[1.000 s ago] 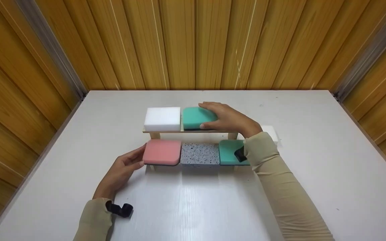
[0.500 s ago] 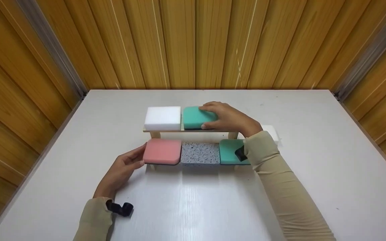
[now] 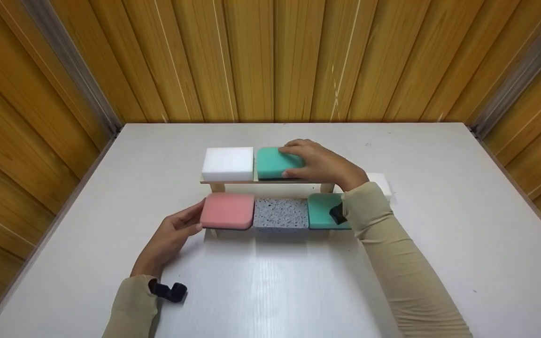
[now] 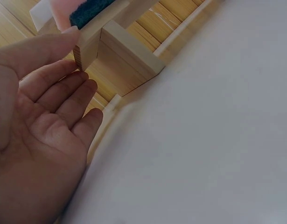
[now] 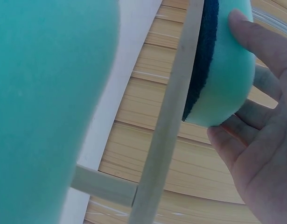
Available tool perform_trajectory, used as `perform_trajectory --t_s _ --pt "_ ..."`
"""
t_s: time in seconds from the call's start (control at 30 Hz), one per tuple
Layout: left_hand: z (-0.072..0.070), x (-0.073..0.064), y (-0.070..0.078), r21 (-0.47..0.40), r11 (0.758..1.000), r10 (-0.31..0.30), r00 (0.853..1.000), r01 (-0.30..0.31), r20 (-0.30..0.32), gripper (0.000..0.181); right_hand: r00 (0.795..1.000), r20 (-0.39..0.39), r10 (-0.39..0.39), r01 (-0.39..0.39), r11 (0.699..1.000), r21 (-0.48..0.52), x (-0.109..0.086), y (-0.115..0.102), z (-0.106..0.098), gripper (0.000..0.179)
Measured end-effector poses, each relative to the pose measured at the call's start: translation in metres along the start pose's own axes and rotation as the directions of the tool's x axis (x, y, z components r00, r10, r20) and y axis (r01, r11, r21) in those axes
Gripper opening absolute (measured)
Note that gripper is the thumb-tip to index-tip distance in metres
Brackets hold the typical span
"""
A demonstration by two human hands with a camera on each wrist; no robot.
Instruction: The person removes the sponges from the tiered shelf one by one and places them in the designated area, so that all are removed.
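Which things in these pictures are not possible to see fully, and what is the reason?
Upper green sponge, head view: right end hidden by the right hand.
Lower green sponge, head view: right part behind the right sleeve and the black wrist device.
White block, head view: partly behind that sleeve.
Pink sponge, left wrist view: cut off by the top edge.

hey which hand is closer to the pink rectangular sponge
Left. The left hand is close beside the left end of the pink rectangular sponge; the right hand is farther back, holding the green rectangular sponge on the upper wooden shelf.
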State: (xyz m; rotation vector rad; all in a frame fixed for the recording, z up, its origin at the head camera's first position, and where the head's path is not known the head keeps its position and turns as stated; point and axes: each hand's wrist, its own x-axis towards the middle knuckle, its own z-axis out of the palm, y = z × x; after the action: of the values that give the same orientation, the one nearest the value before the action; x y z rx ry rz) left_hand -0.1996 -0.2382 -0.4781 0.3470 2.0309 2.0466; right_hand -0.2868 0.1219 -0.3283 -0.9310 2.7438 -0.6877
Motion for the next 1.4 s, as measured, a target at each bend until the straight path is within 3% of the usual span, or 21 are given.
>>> perform_trajectory --t_s 0.73,1.0,1.4 --pt "0.000 0.001 0.001 0.060 0.998 -0.020 1.000 0.021 -0.013 0.066 1.000 -0.017 -0.019 0.018 1.000 -0.013 -0.010 0.001 -0.007 0.063" --pt "0.001 0.000 0.001 -0.012 1.000 0.001 1.000 -0.001 0.002 0.065 1.000 -0.029 -0.003 0.003 1.000 0.010 -0.016 0.003 -0.011 0.062" --pt "-0.001 -0.001 0.000 0.003 1.000 -0.003 1.000 0.003 -0.006 0.066 1.000 -0.019 -0.005 0.004 1.000 -0.017 -0.019 0.009 -0.016 0.065"
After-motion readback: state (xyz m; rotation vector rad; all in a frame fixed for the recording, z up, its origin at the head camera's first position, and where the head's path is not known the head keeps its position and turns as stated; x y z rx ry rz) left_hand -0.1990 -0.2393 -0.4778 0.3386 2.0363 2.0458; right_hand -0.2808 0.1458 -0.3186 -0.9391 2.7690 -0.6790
